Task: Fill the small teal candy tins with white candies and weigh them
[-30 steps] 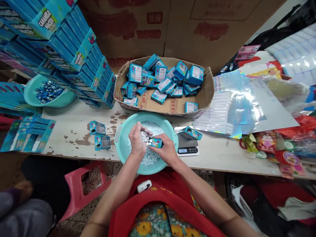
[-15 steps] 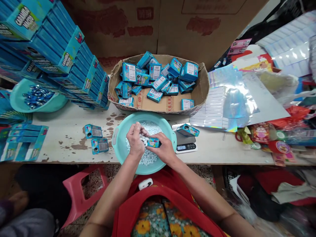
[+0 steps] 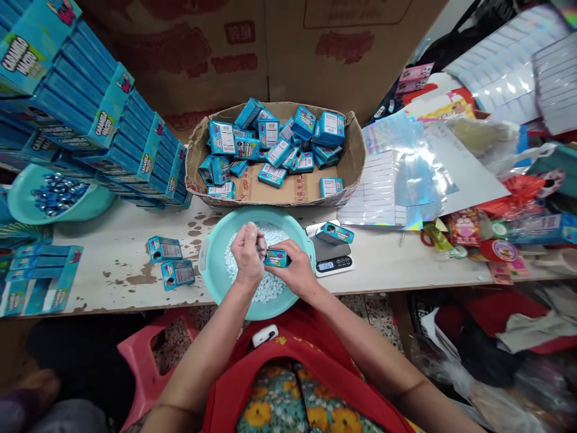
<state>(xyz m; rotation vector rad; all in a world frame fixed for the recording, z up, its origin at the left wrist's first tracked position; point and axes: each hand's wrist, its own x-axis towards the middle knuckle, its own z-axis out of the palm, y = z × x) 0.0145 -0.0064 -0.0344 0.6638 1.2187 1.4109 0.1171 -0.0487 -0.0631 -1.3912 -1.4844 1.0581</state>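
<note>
My right hand (image 3: 295, 270) grips a small blue candy box (image 3: 276, 258) by its outer end. My left hand (image 3: 247, 255) is curled closed against the box's other end; fingers hide most of what is inside it. Both hands are above a turquoise basin (image 3: 215, 237) that holds many small white candies (image 3: 269, 290). Right of the basin, a digital scale (image 3: 333, 264) carries another blue candy box (image 3: 334, 233), lying tilted across its plate. Two more small boxes, an upper one (image 3: 164, 249) and a lower one (image 3: 177, 273), lie left of the basin.
Behind the basin stands a cut-down carton (image 3: 193, 174) of blue boxes. Tall stacked display boxes (image 3: 108, 126) rise at left, beside a bowl (image 3: 101, 201) of blue wrapped sweets. Shiny sheets (image 3: 415, 180) and packets cover the right. A pink stool (image 3: 135, 361) is below.
My left hand has closed more tightly, and the white candies that showed in its palm are now mostly out of sight. The whole view has shifted slightly as my head turned.
</note>
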